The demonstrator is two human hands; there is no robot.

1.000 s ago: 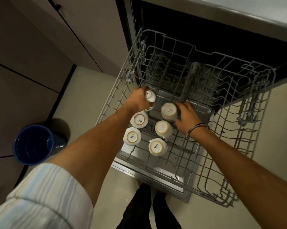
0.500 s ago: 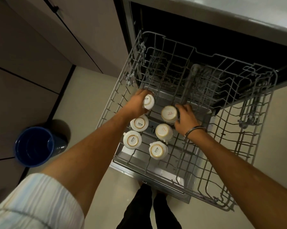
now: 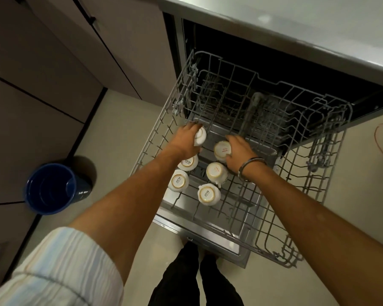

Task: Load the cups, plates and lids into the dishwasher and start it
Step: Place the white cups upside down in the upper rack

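Observation:
The grey wire dishwasher rack [image 3: 281, 219] is pulled out over the open door. Several white cups stand upside down in two rows at its left side. My left hand [image 3: 186, 140] grips the farthest cup of the left row [image 3: 201, 136], which is tilted. My right hand [image 3: 239, 151] holds the farthest cup of the right row [image 3: 222, 149]. Closer to me sit a cup marked SISTA [image 3: 178, 180], another [image 3: 208, 194], one [image 3: 216, 172] between them, and a cup [image 3: 188, 162] partly under my left wrist.
A dark blue bucket [image 3: 51, 186] stands on the floor to the left, by the cabinet fronts. The grey countertop [image 3: 296, 25] overhangs the dark dishwasher opening. The right half of the rack holds only wire tines. My legs stand just before the door's front edge.
Both hands stay on the two farthest cups. The left hand's cup has tilted a little more toward the right. The camera has shifted slightly.

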